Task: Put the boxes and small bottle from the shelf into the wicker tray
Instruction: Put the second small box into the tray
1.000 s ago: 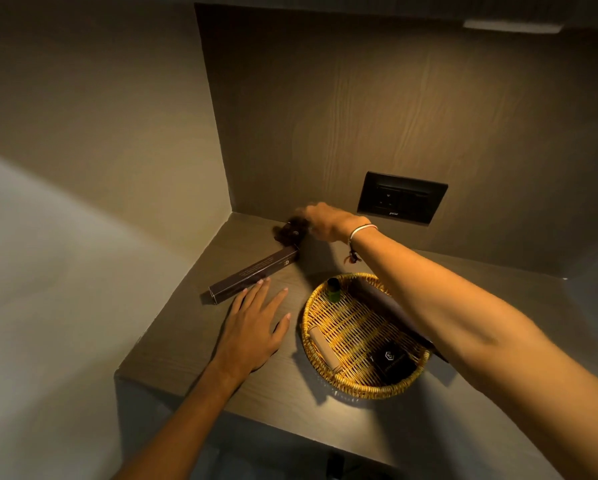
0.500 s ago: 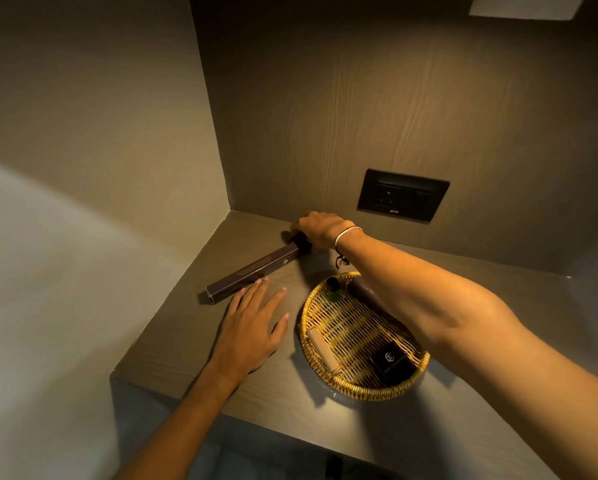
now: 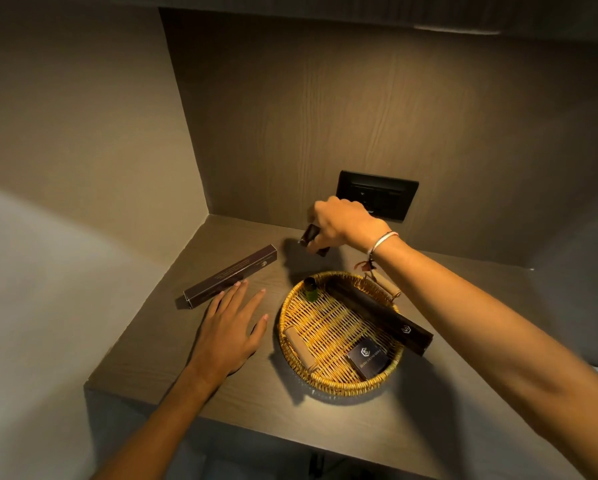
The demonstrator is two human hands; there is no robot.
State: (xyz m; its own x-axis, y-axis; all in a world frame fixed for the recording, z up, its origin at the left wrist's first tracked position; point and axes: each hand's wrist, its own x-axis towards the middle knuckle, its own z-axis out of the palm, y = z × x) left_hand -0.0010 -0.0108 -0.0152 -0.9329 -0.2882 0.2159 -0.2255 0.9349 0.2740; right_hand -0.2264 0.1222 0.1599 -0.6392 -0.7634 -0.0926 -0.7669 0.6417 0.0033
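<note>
The right hand (image 3: 342, 221) now grips a small dark box (image 3: 312, 237), lifted clear of the shelf (image 3: 152, 344) beyond the wicker tray (image 3: 339, 384); half a second ago it rested there. The left hand (image 3: 230, 327) lies flat, released, touching the long box (image 3: 231, 277), which remains outside.

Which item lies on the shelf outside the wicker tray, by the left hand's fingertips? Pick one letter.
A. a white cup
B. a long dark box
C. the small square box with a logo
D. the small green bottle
B: a long dark box lies on the shelf left of the wicker tray, by the left hand; the bottle and square box sit inside the tray.
</note>
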